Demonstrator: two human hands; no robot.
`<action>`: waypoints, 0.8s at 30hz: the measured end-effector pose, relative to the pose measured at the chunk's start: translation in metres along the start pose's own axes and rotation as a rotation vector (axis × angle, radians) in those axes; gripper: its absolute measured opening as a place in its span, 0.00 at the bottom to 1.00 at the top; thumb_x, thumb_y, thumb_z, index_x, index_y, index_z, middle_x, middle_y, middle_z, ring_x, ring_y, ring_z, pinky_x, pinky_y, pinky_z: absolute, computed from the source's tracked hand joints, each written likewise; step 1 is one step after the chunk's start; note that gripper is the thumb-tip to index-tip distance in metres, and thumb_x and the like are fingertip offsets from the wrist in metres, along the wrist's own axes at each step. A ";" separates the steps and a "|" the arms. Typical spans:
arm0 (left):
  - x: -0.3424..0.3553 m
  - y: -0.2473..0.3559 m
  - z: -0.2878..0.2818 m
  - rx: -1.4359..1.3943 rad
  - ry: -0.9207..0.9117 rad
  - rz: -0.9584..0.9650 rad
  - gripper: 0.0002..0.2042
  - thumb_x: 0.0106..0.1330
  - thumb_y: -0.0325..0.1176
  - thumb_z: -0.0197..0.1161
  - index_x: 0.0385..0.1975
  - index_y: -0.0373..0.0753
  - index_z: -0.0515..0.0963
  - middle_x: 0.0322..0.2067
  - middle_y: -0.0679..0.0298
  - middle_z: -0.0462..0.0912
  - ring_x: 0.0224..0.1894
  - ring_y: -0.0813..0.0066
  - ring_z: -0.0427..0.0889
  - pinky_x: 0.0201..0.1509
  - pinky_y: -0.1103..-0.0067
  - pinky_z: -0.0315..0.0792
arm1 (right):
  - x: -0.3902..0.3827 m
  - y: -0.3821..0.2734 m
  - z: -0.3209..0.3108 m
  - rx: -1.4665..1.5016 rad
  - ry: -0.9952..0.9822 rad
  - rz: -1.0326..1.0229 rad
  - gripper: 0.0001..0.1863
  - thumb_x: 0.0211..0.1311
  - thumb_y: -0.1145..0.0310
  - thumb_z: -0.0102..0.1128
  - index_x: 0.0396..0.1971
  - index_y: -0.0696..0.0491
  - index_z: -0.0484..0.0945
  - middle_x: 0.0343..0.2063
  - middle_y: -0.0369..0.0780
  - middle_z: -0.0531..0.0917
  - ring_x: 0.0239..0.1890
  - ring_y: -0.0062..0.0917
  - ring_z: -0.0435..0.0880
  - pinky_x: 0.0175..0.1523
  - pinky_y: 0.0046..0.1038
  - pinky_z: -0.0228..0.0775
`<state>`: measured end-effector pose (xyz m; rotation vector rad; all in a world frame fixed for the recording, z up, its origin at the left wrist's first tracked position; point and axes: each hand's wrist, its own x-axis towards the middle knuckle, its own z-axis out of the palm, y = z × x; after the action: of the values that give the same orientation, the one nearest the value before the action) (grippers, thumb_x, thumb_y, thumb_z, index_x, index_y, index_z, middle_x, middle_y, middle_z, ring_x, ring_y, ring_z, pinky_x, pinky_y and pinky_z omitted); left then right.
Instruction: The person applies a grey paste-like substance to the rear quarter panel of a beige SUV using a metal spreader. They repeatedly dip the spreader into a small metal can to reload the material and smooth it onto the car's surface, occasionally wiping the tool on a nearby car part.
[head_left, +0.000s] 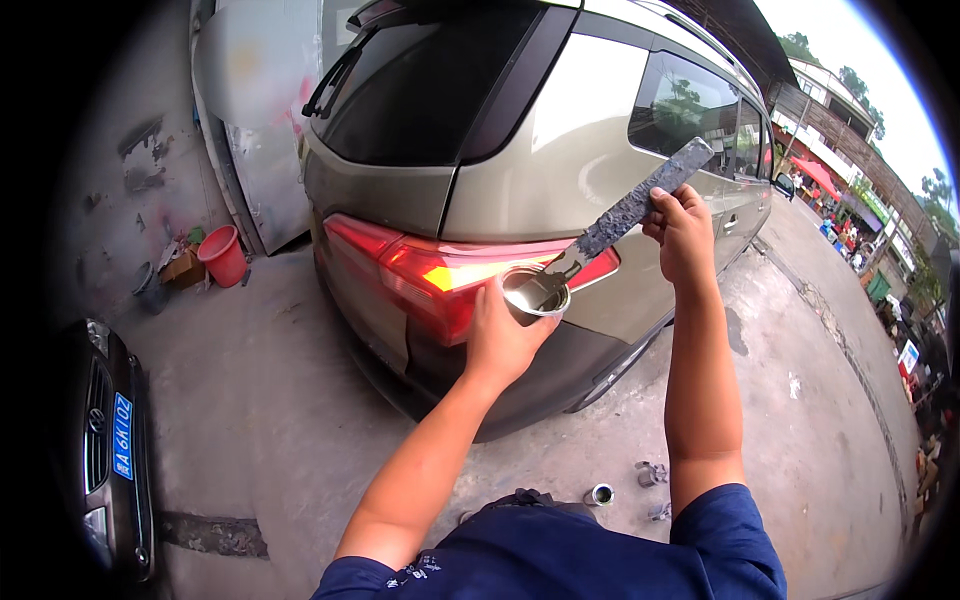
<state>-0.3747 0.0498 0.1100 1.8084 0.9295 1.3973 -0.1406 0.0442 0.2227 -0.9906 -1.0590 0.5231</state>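
My left hand (497, 338) is wrapped round a small cup (557, 308) of greyish paint, held up before the car's tail light. Up and to the right, my right hand (684, 236) pinches a flat stirring stick (622, 212) crusted with dark dried paint. The stick slants down to the left, and its lower end reaches into the cup's mouth. Right behind the cup is the red tail light (420, 268), with an amber part lit or reflecting. It belongs to a grey-beige car (540, 190), whose rear corner faces me.
A dark car's front (110, 440) stands at the lower left. By the wall are a red bucket (222, 256), a dark bucket (150, 290) and a cardboard box (184, 268). An open can (600, 494) and crumpled pieces (651, 474) lie on the concrete near me.
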 end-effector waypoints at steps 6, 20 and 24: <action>0.018 0.017 -0.017 -0.060 0.004 0.015 0.29 0.52 0.36 0.75 0.52 0.33 0.71 0.48 0.54 0.79 0.52 0.61 0.79 0.57 0.68 0.71 | 0.021 -0.011 -0.008 0.139 0.018 0.007 0.04 0.68 0.72 0.57 0.33 0.53 0.72 0.26 0.34 0.81 0.24 0.16 0.80 0.30 0.18 0.74; 0.050 0.011 0.011 -0.030 0.135 -0.115 0.32 0.52 0.44 0.76 0.51 0.31 0.71 0.49 0.50 0.80 0.52 0.57 0.79 0.57 0.69 0.72 | 0.072 0.015 -0.031 0.372 -0.042 -0.043 0.06 0.70 0.72 0.56 0.31 0.53 0.70 0.25 0.36 0.79 0.26 0.20 0.80 0.33 0.23 0.76; 0.052 0.016 0.020 0.035 0.191 -0.173 0.32 0.51 0.43 0.77 0.51 0.31 0.72 0.48 0.51 0.81 0.51 0.60 0.81 0.56 0.70 0.72 | 0.085 0.039 -0.038 0.437 -0.028 0.009 0.06 0.71 0.72 0.54 0.32 0.53 0.69 0.25 0.36 0.78 0.26 0.22 0.80 0.34 0.25 0.77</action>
<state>-0.3439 0.0837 0.1453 1.5969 1.1867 1.4685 -0.0666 0.1126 0.2234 -0.6036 -0.9128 0.7411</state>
